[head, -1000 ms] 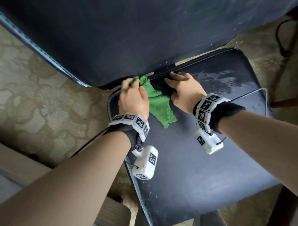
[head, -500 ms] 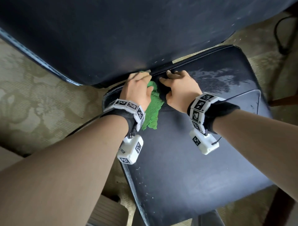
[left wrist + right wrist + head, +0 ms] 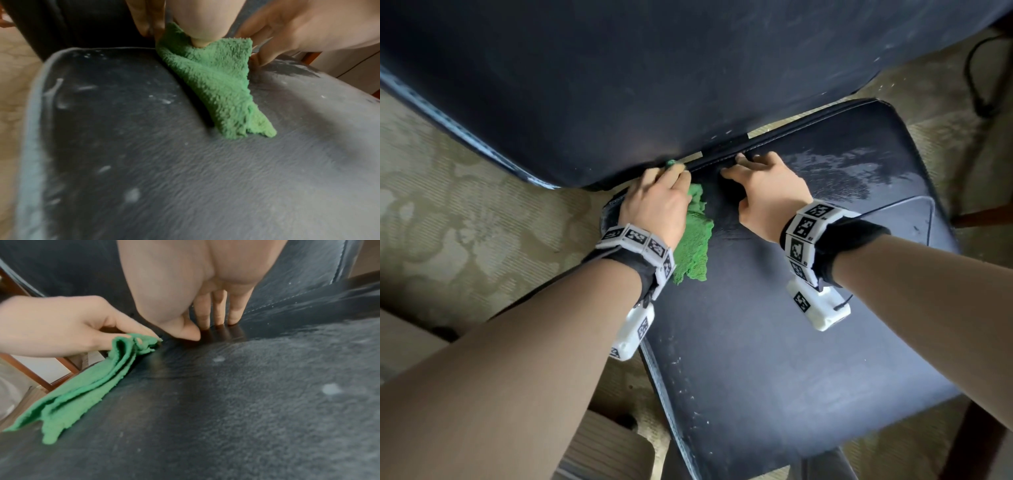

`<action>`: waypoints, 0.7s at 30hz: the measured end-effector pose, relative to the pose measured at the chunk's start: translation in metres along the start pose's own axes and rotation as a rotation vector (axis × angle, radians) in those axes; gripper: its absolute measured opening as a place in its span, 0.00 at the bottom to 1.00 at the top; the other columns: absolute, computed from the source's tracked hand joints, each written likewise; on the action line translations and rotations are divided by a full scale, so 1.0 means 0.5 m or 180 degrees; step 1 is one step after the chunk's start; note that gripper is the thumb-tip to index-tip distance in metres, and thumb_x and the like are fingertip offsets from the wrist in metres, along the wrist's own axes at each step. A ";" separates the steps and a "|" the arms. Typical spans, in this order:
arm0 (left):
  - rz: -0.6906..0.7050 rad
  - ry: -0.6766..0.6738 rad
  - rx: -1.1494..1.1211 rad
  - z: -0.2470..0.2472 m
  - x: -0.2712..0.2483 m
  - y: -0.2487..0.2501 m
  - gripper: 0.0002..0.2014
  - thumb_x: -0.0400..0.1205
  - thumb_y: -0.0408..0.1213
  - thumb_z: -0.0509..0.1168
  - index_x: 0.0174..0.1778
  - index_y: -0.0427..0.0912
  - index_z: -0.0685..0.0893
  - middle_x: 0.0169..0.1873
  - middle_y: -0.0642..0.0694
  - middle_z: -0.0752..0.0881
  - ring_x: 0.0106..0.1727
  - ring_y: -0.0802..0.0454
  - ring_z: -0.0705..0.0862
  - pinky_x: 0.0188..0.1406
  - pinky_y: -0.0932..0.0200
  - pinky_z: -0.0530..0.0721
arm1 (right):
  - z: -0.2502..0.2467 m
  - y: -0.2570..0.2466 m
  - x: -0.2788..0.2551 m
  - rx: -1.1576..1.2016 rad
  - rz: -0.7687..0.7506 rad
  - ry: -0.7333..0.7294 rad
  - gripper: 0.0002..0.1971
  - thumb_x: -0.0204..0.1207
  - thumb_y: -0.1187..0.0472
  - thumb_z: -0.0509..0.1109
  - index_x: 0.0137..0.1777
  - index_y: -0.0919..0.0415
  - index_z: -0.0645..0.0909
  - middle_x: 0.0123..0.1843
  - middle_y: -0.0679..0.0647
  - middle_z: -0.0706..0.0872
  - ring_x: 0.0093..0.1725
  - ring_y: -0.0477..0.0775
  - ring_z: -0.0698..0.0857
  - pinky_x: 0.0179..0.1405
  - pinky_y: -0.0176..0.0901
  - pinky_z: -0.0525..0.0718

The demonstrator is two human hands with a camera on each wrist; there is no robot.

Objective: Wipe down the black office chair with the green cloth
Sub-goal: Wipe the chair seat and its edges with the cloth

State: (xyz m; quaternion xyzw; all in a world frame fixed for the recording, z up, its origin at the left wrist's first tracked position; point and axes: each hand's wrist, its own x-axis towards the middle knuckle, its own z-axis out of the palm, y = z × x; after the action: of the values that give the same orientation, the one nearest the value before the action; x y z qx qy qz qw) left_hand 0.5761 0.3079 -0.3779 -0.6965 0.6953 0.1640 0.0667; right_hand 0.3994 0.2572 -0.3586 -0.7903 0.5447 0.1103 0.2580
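Observation:
The black office chair's seat (image 3: 774,342) fills the middle, with its backrest (image 3: 654,75) above. My left hand (image 3: 657,202) grips the folded green cloth (image 3: 693,243) and pushes its front end into the crease between seat and backrest near the seat's back left corner. The cloth (image 3: 216,91) trails back over the dusty seat (image 3: 144,162). My right hand (image 3: 767,192) rests beside it, fingers (image 3: 216,309) straight and pressed down into the same crease. The right wrist view shows the left hand (image 3: 68,327) pinching the cloth (image 3: 82,389).
A wet, streaked patch (image 3: 852,174) marks the seat's back right. Patterned beige carpet (image 3: 465,212) surrounds the chair. A black cable (image 3: 983,78) lies at the upper right. Wooden furniture legs (image 3: 976,445) stand at the right edge, and a beige object (image 3: 599,452) sits bottom left.
My left hand has pushed the cloth forward and deeper into the crease under the backrest, covering more of it. The right hand has stayed pressed at the crease.

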 end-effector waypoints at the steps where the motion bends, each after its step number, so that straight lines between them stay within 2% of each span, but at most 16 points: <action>1: -0.0102 -0.0066 -0.0057 0.001 -0.005 -0.010 0.18 0.90 0.40 0.58 0.76 0.42 0.75 0.79 0.55 0.71 0.74 0.42 0.71 0.62 0.41 0.80 | 0.000 0.001 0.000 0.0012 -0.0009 -0.0010 0.31 0.76 0.62 0.61 0.80 0.43 0.66 0.85 0.46 0.63 0.81 0.52 0.58 0.65 0.55 0.78; 3: -0.0185 -0.0065 -0.0162 0.000 -0.013 -0.025 0.16 0.89 0.39 0.59 0.73 0.40 0.76 0.77 0.53 0.73 0.71 0.40 0.75 0.60 0.39 0.83 | 0.005 -0.001 0.002 0.0060 0.0005 -0.0011 0.32 0.75 0.63 0.61 0.80 0.43 0.66 0.84 0.45 0.63 0.81 0.52 0.58 0.66 0.54 0.78; 5: -0.0080 0.0113 -0.0300 -0.003 -0.009 -0.027 0.13 0.87 0.35 0.62 0.66 0.36 0.81 0.71 0.49 0.79 0.66 0.37 0.80 0.56 0.39 0.85 | 0.014 -0.006 0.002 0.0135 0.0042 0.0032 0.33 0.72 0.62 0.62 0.79 0.44 0.67 0.84 0.46 0.63 0.81 0.54 0.58 0.68 0.54 0.77; 7: 0.0229 0.0299 -0.0370 -0.005 0.004 -0.016 0.09 0.82 0.26 0.67 0.57 0.32 0.85 0.62 0.42 0.85 0.62 0.37 0.84 0.51 0.39 0.87 | 0.019 -0.015 0.000 0.0142 0.0023 0.0054 0.33 0.70 0.61 0.63 0.78 0.46 0.68 0.84 0.48 0.65 0.80 0.56 0.59 0.71 0.52 0.75; 9: 0.0646 0.0486 -0.0479 0.002 0.020 0.007 0.11 0.75 0.18 0.69 0.52 0.30 0.87 0.54 0.37 0.88 0.58 0.36 0.87 0.47 0.38 0.90 | 0.017 -0.022 -0.004 0.0052 0.0002 0.0050 0.32 0.70 0.60 0.63 0.77 0.49 0.67 0.82 0.49 0.66 0.79 0.58 0.60 0.71 0.50 0.73; 11: 0.0802 0.0491 -0.0558 0.006 0.029 0.027 0.16 0.74 0.16 0.68 0.56 0.30 0.86 0.57 0.37 0.88 0.61 0.37 0.86 0.50 0.38 0.89 | 0.008 -0.024 -0.010 -0.0021 0.0012 0.0013 0.32 0.71 0.60 0.63 0.78 0.50 0.65 0.83 0.48 0.65 0.79 0.58 0.59 0.71 0.50 0.71; 14: 0.0629 0.0309 -0.0429 0.008 0.009 0.013 0.22 0.77 0.16 0.60 0.66 0.32 0.83 0.68 0.42 0.83 0.71 0.40 0.79 0.58 0.38 0.86 | -0.008 -0.024 -0.017 -0.0055 0.0056 -0.0093 0.32 0.73 0.60 0.64 0.79 0.47 0.64 0.84 0.47 0.62 0.80 0.56 0.59 0.71 0.50 0.70; 16: 0.0504 0.0284 -0.0386 0.013 -0.016 -0.020 0.25 0.77 0.15 0.60 0.70 0.35 0.82 0.71 0.46 0.81 0.73 0.43 0.77 0.62 0.41 0.86 | -0.015 -0.025 -0.020 -0.0109 0.0039 -0.0174 0.32 0.74 0.61 0.65 0.79 0.47 0.63 0.84 0.48 0.61 0.80 0.56 0.59 0.71 0.50 0.70; 21: 0.0390 0.0499 -0.0387 0.030 -0.055 -0.091 0.28 0.70 0.11 0.65 0.64 0.36 0.86 0.64 0.47 0.86 0.64 0.40 0.84 0.52 0.40 0.90 | -0.012 -0.040 -0.019 -0.0022 0.0110 -0.0188 0.31 0.73 0.62 0.64 0.78 0.48 0.65 0.83 0.47 0.63 0.81 0.55 0.58 0.73 0.51 0.70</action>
State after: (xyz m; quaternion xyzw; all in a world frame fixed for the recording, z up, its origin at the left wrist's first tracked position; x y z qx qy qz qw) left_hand 0.6199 0.3400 -0.3891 -0.6662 0.7285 0.1547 -0.0404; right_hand 0.4134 0.2671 -0.3432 -0.7781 0.5500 0.1400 0.2693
